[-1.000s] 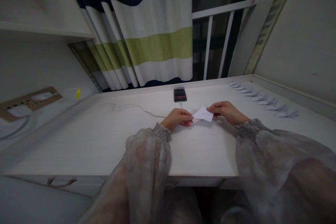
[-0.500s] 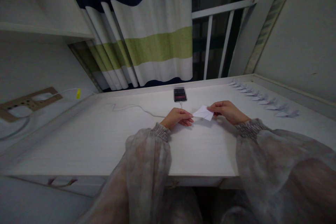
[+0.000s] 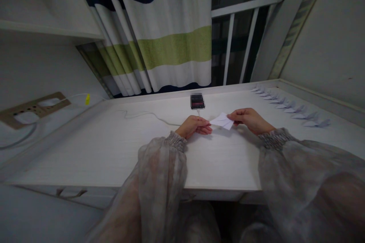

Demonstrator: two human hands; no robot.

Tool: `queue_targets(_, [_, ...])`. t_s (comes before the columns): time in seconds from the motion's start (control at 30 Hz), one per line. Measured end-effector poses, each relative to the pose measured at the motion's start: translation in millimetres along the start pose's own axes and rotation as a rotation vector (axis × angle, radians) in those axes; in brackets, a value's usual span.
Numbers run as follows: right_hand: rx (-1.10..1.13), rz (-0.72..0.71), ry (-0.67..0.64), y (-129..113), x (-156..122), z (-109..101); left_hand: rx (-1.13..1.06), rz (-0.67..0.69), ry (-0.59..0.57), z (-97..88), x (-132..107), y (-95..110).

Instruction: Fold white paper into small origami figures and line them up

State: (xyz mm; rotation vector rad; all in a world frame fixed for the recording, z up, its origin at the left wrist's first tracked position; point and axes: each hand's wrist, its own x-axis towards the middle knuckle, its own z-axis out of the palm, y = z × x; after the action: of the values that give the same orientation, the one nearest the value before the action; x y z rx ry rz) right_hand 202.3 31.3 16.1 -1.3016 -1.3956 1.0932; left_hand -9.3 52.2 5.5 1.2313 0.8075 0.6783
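A small piece of folded white paper (image 3: 222,120) is held just above the white desk, stretched between both hands. My left hand (image 3: 196,126) pinches its narrow left tip between thumb and fingers. At its wider right end, my right hand (image 3: 248,118) grips the edge with thumb and forefinger. Faint crease lines cross the paper's face. To the right, several folded white paper pieces (image 3: 295,109) stand in a slanting row on the desk.
A dark phone-like device (image 3: 197,101), blurred out, lies behind my hands, with a white cable (image 3: 151,114) running left. A socket strip (image 3: 34,110) with plugs is at the far left. A striped curtain (image 3: 176,45) hangs behind the desk (image 3: 85,152).
The whole view has shifted slightly. Both hands keep their hold on the folded paper, with no clear change in its shape.
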Motion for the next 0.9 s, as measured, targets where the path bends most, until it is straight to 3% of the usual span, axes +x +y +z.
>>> queue_targets(0.27, [0.001, -0.027, 0.013, 1, 0, -1, -0.038, -0.006, -0.013, 0.1, 0, 1])
queue_targets(0.53, [0.027, -0.026, 0.027, 0, 0, -2, -0.024, 0.022, 0.117, -4.9, 3, 0])
queue_targets(0.9, [-0.098, -0.051, -0.036, 0, -3, 10, 0.091, -0.002, 0.078, 14.7, 5, -4])
